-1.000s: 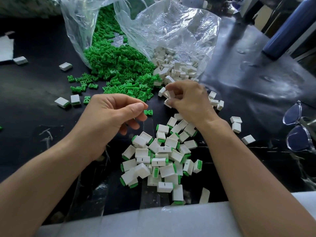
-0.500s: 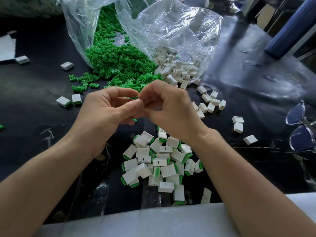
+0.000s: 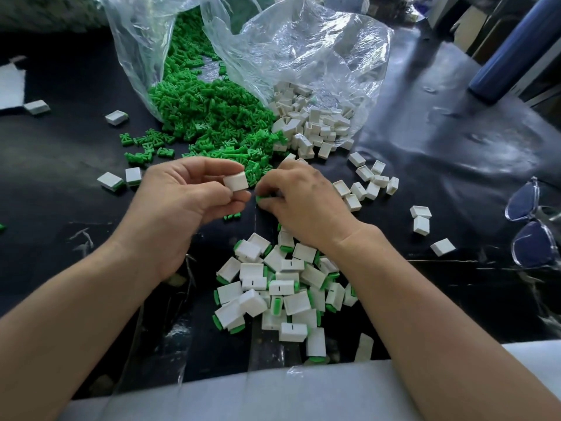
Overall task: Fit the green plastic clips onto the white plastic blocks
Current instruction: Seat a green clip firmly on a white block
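left hand (image 3: 182, 205) pinches block (image 3: 236, 181), right hand (image 3: 306, 205) clip (image 3: 259, 198).

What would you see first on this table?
The big heap of green clips spilling from a clear bag at the back, with white blocks tumbling out beside it. In the middle, the left hand holds one white block while the right hand pinches a green clip. A pile of finished pieces lies nearest.

Green clip (image 3: 260, 199) mostly behind right hand (image 3: 305, 205); glasses (image 3: 530, 249) partly off-frame
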Demonstrator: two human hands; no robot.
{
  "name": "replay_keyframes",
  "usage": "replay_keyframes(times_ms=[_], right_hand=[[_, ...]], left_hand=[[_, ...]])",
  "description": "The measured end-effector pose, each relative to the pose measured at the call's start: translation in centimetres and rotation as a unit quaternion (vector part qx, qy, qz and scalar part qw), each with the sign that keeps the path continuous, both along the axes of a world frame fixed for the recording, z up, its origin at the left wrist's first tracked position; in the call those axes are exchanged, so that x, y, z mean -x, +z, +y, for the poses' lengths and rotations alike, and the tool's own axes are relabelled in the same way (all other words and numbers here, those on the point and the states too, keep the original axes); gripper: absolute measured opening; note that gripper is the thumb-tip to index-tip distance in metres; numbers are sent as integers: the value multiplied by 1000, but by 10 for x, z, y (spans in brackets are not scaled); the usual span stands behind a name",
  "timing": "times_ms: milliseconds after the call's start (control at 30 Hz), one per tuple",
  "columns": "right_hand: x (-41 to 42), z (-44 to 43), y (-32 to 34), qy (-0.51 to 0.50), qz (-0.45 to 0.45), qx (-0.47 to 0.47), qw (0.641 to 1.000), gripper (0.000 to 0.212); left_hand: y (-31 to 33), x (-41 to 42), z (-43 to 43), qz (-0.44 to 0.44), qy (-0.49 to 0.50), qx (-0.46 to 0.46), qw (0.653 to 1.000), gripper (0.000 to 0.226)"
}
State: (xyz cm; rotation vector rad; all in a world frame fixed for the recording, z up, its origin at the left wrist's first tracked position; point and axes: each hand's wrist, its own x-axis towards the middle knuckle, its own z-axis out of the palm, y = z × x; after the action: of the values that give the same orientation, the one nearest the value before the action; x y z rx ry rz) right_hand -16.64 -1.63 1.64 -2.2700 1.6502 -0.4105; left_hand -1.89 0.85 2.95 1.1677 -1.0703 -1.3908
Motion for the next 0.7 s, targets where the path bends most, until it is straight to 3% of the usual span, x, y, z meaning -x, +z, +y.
replay_keyframes(times_ms=[133,200,300,433,500,700], right_hand=[[3,1,3,-4,-28,1,1000,10],[3,1,3,-7,-45,6,999,12],[6,1,6,-30,-113,23,993,19],[11,1,14,-69,-250,23,965,8],[13,1,16,-71,-317,7,946,17],[13,5,20,-55,-386,-26,920,22]], left_hand=[[-1,0,0,14,-14,9,1000,24],[-2,-1,0,7,-17,24,1000,15],[-3,-1,1,-28,0,36,999,20],[-2,-3,0,-42,11,29,999,18],[-2,-2,-1,-28,9,21,999,23],[-3,-1,-1,-55,17,52,997,27]])
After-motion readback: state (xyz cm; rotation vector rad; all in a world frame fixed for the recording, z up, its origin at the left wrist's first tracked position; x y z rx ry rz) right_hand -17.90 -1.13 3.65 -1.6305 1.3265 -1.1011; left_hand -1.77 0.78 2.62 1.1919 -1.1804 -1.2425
